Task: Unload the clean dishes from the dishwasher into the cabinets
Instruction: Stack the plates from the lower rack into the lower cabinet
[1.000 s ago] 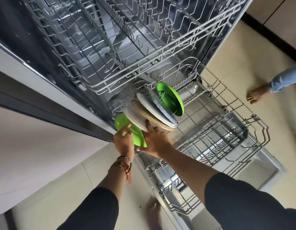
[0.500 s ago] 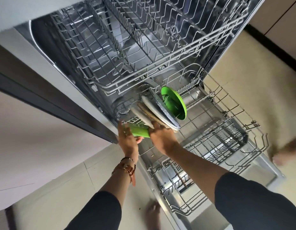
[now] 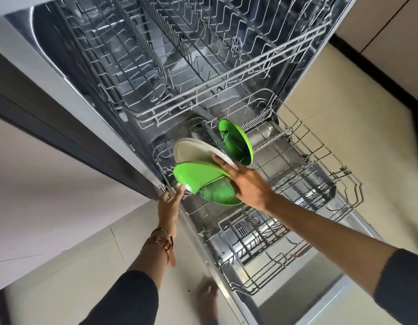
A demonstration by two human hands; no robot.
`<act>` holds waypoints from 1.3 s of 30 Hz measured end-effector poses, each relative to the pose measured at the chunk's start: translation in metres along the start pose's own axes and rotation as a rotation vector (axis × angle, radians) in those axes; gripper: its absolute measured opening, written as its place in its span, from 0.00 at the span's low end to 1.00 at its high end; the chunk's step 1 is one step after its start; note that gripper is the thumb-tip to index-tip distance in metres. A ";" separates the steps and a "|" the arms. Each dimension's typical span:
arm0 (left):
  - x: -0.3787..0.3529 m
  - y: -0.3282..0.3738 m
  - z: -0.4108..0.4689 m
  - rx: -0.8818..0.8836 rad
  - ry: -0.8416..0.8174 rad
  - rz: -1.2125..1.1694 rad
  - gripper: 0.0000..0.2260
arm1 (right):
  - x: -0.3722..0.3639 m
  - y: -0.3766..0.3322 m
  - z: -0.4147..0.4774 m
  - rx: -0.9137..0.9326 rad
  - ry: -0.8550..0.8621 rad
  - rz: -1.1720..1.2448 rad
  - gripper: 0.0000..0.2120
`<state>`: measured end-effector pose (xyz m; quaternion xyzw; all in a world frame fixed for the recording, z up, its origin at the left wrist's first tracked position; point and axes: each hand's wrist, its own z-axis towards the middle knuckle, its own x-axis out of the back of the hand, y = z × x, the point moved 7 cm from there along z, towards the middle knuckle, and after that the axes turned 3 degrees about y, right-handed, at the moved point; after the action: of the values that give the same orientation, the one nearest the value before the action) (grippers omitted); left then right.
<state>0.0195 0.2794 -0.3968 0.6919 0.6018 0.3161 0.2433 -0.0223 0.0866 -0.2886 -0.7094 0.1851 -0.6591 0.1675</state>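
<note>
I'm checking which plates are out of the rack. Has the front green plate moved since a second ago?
Yes. The front green plate has tipped flatter and come toward the person, away from the green plate still standing in the lower rack.

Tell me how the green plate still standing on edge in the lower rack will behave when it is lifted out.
The green plate looks like glossy plastic: probably light, stiff and unlikely to shatter. Its gloss suggests a slippery grip. Standing on edge, it may tip or roll once free of the lower rack.

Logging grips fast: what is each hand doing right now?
Left hand: open, fingertips under the green plate.
Right hand: open, fingers spread against the white plate.
</note>
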 end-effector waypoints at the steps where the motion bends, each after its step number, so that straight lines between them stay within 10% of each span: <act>1: -0.002 -0.004 0.000 0.016 -0.049 -0.003 0.22 | 0.000 -0.001 -0.002 0.021 -0.010 0.081 0.51; 14: 0.050 -0.035 0.013 0.191 -0.077 -0.143 0.17 | -0.048 0.014 0.021 -0.454 -0.091 0.788 0.28; 19: 0.059 -0.033 0.018 0.199 -0.148 -0.275 0.27 | -0.066 0.016 0.033 -0.537 -0.087 0.643 0.22; 28: 0.069 -0.045 0.006 0.270 -0.194 -0.575 0.09 | -0.071 -0.008 0.037 -0.444 -0.125 0.355 0.31; 39: 0.082 -0.050 0.010 0.236 -0.210 -0.580 0.18 | -0.037 -0.009 0.058 -0.283 0.003 -0.286 0.14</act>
<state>-0.0010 0.3683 -0.4278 0.5438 0.7780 0.0886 0.3019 0.0339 0.1118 -0.3204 -0.7441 0.1735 -0.6445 -0.0292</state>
